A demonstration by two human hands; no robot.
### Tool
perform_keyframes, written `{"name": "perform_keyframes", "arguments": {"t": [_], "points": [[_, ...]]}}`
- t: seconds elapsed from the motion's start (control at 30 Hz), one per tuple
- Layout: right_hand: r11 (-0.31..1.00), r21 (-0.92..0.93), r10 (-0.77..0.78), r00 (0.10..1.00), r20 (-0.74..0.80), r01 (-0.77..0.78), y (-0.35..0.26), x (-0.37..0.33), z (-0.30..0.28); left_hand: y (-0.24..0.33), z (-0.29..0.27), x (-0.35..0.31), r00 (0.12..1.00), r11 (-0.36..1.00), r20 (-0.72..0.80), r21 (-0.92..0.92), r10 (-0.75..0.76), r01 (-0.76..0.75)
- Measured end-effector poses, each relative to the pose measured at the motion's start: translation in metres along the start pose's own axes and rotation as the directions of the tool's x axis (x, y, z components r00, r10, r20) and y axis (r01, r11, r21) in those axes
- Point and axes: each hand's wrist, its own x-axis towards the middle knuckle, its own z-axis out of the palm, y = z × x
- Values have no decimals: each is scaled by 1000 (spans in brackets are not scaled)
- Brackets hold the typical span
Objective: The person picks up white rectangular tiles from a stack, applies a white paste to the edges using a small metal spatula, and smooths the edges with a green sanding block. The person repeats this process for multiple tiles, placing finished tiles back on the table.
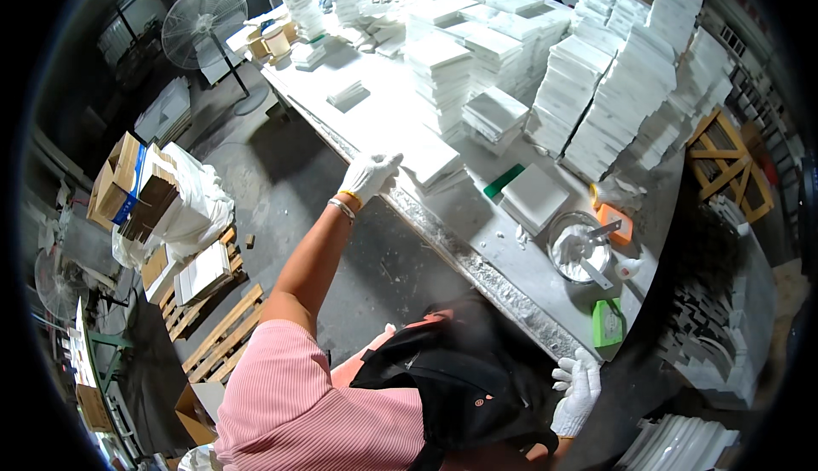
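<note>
My left hand [371, 175], in a white knit glove, is at the near edge of the long table [503, 241]. Its fingers look curled together; what they hold, if anything, is hidden. Just right of it lies a low stack of white marble tiles [429, 161]. My right hand [577, 393], also gloved, hangs beside the table's near right corner with fingers apart and nothing in it. Closest to it on the table is a green box [607, 323]. Behind that box, a metal bowl [564, 260] holds white paste and two scrapers [596, 273].
Tall stacks of marble tiles [571, 88] fill the table's far side. A short tile stack [535, 198] sits by a green block [504, 180]. An orange box [614, 224] stands beside the bowl. Left on the floor are a fan [204, 24], wooden pallets [223, 333] and cartons [128, 183].
</note>
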Motion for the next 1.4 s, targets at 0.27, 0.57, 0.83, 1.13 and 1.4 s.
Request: {"name": "perform_keyframes", "arguments": {"t": [0.27,0.57,0.83,1.13,1.4], "points": [[1000,5,-4,1000,0,4,0,4,0,-12,40,-60,752,637,77,479,654,-604],[999,-16,-29,999,-19,29,-3,-4,-3,50,195,-54,750,631,132,458,648,-626],[996,35,83,994,-68,-80,25,-21,-23,64,231,-53,755,641,6,523,656,-561],[1000,10,5,999,-37,-5,0,-14,-6,40,203,-43,843,798,49,297,536,-524],[969,246,-42,987,153,3,-21,9,46,30,180,-150,696,693,220,101,684,-714]]}}
